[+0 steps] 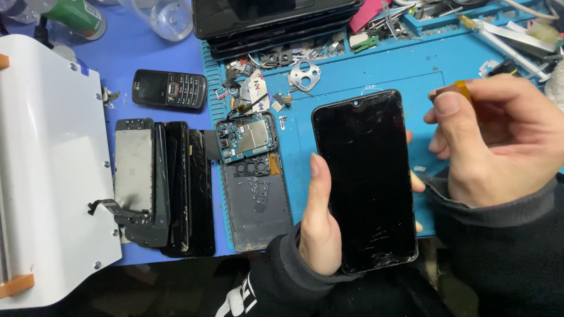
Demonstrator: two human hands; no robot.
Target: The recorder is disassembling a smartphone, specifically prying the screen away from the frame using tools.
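**Cracked black smartphone held above the blue bench**

Cracked black smartphone (365, 182) sits upright in the left hand (320, 223), fingers wrapped round its edges over the blue bench mat (423, 82). It looks stiff, slick and fragile; edges seem the safest hold. Right hand (499, 141) pinches a small yellow tool (463, 89), mostly hidden.

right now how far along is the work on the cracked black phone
Done: an opened phone shell with bare circuit board lies on the blue mat, loose small parts beside it. In hand: the left hand holds the cracked black phone upright, screen on; the right hand pinches a small yellow-orange piece. Left: that screen looks unopened.
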